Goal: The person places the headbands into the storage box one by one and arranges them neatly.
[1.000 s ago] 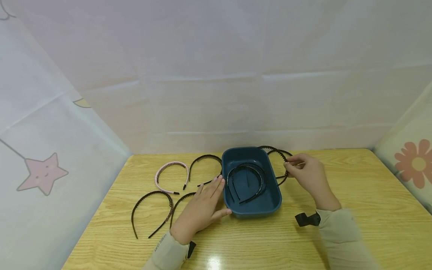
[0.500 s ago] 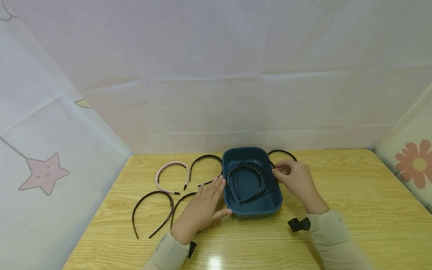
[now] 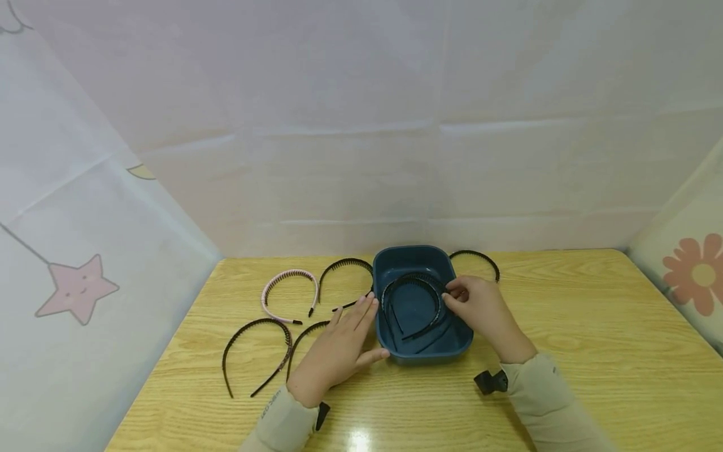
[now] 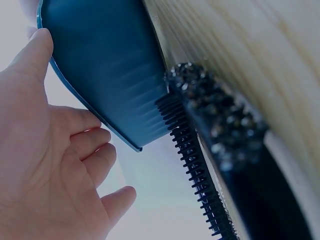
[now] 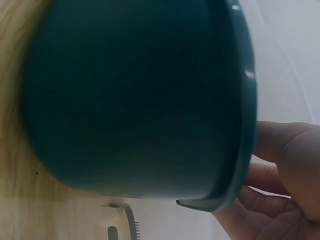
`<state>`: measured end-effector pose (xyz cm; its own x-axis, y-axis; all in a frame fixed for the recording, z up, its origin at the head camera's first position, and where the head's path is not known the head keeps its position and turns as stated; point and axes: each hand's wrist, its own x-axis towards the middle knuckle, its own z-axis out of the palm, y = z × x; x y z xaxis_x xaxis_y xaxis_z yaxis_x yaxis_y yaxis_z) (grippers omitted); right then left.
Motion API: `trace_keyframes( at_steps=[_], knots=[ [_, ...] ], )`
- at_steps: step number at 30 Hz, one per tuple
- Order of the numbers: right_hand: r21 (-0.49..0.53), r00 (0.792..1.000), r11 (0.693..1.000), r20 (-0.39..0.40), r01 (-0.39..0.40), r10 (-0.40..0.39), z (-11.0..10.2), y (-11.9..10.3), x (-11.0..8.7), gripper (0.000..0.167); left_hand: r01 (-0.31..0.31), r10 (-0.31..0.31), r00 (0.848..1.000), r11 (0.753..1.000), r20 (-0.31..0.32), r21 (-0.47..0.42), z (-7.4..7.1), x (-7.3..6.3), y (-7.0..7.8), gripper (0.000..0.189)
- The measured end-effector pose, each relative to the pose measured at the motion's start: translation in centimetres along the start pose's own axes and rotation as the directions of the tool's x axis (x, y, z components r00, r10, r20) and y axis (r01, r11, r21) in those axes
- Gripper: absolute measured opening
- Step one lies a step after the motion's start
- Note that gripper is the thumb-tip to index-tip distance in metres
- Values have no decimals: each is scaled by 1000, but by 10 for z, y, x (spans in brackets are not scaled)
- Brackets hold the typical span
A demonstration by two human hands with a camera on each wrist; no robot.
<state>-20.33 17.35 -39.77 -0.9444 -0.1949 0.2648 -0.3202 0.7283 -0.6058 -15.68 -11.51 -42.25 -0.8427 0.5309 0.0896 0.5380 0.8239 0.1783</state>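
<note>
A dark blue plastic bin [image 3: 418, 252] stands on the table with several black headbands [image 3: 402, 285] lying overlapped inside it. My left hand [image 3: 336, 351] rests against the bin's left rim with fingers extended; the left wrist view shows its thumb and fingertips touching the rim. My right hand [image 3: 477, 307] reaches over the right rim, thumb and fingers pinching a black headband whose thin leg [image 3: 435, 339] slants across the bin floor. The pinched part is mostly hidden by the fingers, and the bin wall blocks it in the right wrist view.
Left of the bin lie a pink headband [image 3: 277, 279] and several black toothed headbands, one [image 3: 257, 323] at front left, another [image 3: 344, 262] near the rim. Behind my right hand is one more black headband [image 3: 480, 254]. A pale cloth [image 3: 361, 157] hangs behind the table.
My right hand has moved left from beside the bin to over its right rim, bringing the headband from outside into the bin. The left hand stays in place.
</note>
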Motion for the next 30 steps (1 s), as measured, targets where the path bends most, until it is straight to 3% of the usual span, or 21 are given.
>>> trace_keyframes(
  at_steps=[23,30],
  knots=[
    [-59,997,998,76,22,-17,8,-4,-2,13,-9,9,1000,1000,-10,2,0,1,0,90],
    [-27,998,999,42,44,-42,5,-4,-2,8,-10,9,1000,1000,-5,-7,-1,0,0,91]
  ],
)
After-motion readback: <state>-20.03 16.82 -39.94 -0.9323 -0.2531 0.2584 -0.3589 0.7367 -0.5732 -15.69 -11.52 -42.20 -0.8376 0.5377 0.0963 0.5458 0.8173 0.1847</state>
